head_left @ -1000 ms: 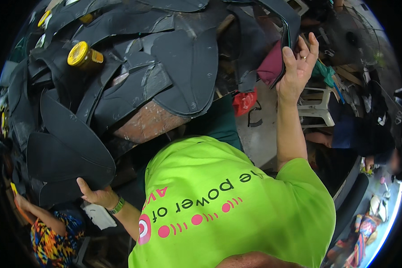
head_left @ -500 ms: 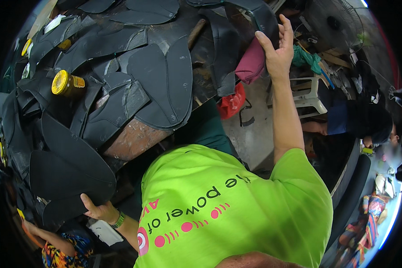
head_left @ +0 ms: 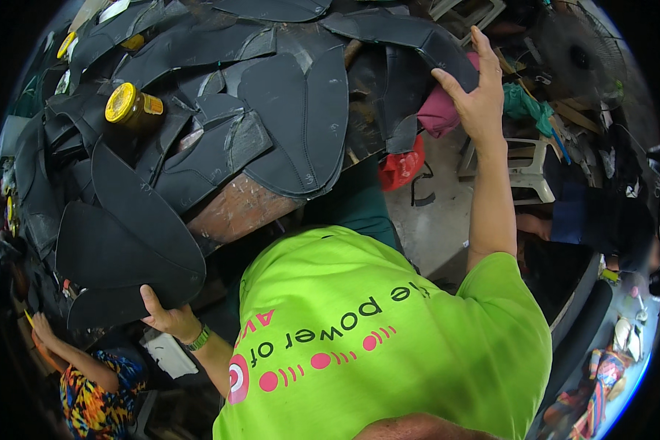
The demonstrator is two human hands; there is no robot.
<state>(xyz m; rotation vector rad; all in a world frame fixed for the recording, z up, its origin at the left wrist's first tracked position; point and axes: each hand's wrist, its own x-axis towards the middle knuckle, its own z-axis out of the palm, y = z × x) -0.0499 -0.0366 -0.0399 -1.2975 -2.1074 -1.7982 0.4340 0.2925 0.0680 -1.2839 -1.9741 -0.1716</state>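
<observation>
My left hand (head_left: 170, 317) grips the lower edge of a black leather-like boot upper (head_left: 128, 257), thumb on top and the other fingers hidden beneath. The piece is broad and curved, with a lobed outline, and hangs at the near left edge of the table. At the far right, my right hand (head_left: 481, 99) is raised with fingers straight and thumb spread apart. Between its thumb and fingers lies the end of a long black upper (head_left: 411, 33); whether it bears on that piece I cannot tell. Beside that thumb is a maroon cloth pouch (head_left: 438, 114).
More stitched black uppers (head_left: 293, 110) overlap on the worn table (head_left: 238, 213). A yellow-lidded jar (head_left: 132, 108) stands among them. A red bag (head_left: 403, 165) hangs beyond the table edge, near a white plastic stool (head_left: 517, 172). Other people sit at lower left and far right.
The whole view has shifted, so the table, jar and pouch appear farther right. Both hands stay at the same pieces; the left hand with its boot upper appears slightly higher.
</observation>
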